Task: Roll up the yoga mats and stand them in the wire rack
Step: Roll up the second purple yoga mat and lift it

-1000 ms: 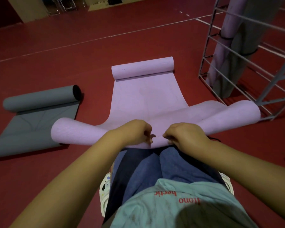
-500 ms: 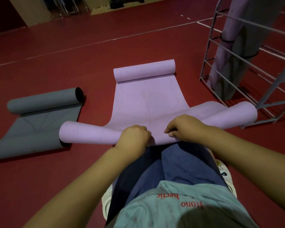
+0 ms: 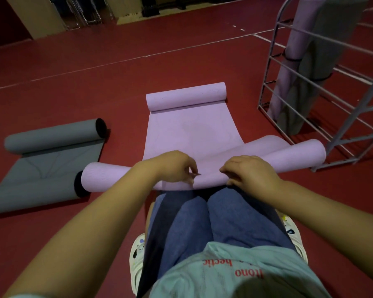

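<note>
Your left hand (image 3: 172, 166) and right hand (image 3: 249, 173), fingers curled, grip near roll of purple mat (image 3: 192, 134) on floor (image 3: 95, 67), close together at its middle. Roll's long axis runs left-right before your knees; mat's length runs away, far end also curled. Wire rack (image 3: 323, 100) right, holding upright rolled mats (image 3: 297, 67).

I see a dark red floor (image 3: 95, 50) crossed by thin white lines (image 3: 125, 61), with a beige wall (image 3: 41, 16) at the far edge. Near the bottom are blue trousers (image 3: 202, 222), a pale green shirt (image 3: 235, 274) with red lettering, and white clogs (image 3: 137, 257) with coloured charms.
</note>
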`<state>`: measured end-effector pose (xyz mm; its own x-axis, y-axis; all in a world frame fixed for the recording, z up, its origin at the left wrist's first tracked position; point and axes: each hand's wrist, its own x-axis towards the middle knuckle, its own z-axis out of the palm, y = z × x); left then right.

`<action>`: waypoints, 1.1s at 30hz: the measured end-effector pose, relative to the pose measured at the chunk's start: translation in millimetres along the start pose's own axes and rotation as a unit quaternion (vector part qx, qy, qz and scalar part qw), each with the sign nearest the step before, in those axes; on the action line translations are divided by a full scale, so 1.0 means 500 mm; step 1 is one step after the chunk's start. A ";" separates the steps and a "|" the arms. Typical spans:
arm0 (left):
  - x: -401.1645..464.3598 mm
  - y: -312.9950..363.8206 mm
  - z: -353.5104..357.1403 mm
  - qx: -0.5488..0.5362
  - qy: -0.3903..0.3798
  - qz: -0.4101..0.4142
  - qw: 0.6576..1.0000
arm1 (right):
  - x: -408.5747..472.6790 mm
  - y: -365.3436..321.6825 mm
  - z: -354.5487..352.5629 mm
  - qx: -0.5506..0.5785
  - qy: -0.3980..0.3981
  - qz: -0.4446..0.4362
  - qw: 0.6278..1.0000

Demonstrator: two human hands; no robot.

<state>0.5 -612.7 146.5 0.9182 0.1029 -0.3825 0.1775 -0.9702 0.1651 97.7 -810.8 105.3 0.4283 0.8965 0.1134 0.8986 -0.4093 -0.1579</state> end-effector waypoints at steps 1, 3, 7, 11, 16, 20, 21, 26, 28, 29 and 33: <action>0.001 -0.001 -0.003 -0.006 -0.004 -0.005 1.000 | 0.012 0.005 -0.005 0.000 -0.019 0.003 1.000; -0.003 -0.002 -0.004 -0.012 0.000 -0.008 1.000 | 0.033 0.009 -0.021 0.004 -0.080 0.017 0.997; -0.020 -0.012 0.023 -0.012 0.045 0.009 0.999 | 0.067 0.009 -0.037 0.015 -0.150 0.026 0.988; -0.030 -0.036 0.053 0.046 0.107 0.066 0.991 | 0.090 0.016 -0.048 0.029 -0.198 0.024 0.980; -0.025 -0.037 0.047 0.075 0.099 0.010 0.992 | 0.125 0.035 -0.058 0.077 -0.247 0.034 0.965; -0.008 -0.047 0.017 0.038 0.065 0.016 0.997 | 0.133 0.042 -0.065 0.092 -0.239 0.046 0.966; -0.002 -0.050 0.009 0.032 0.049 0.013 0.998 | 0.130 0.041 -0.065 0.083 -0.212 0.045 0.973; 0.030 -0.058 -0.009 -0.013 -0.019 -0.016 1.000 | 0.078 0.006 -0.042 -0.045 -0.044 -0.005 0.998; 0.036 -0.063 -0.013 -0.029 -0.031 -0.021 0.999 | 0.058 -0.003 -0.025 -0.070 -0.034 -0.015 0.997; 0.039 -0.065 -0.015 -0.039 -0.037 -0.022 0.998 | 0.052 -0.004 -0.016 -0.069 -0.034 -0.006 0.997; 0.046 -0.071 -0.024 -0.084 -0.056 -0.042 0.994 | 0.062 0.002 0.003 -0.046 -0.048 0.022 0.998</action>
<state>19.7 -573.2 142.7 0.8543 0.1481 -0.4982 0.3172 -0.9079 0.2741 111.7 -783.2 107.1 0.4605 0.8876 0.0124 0.8859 -0.4586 -0.0704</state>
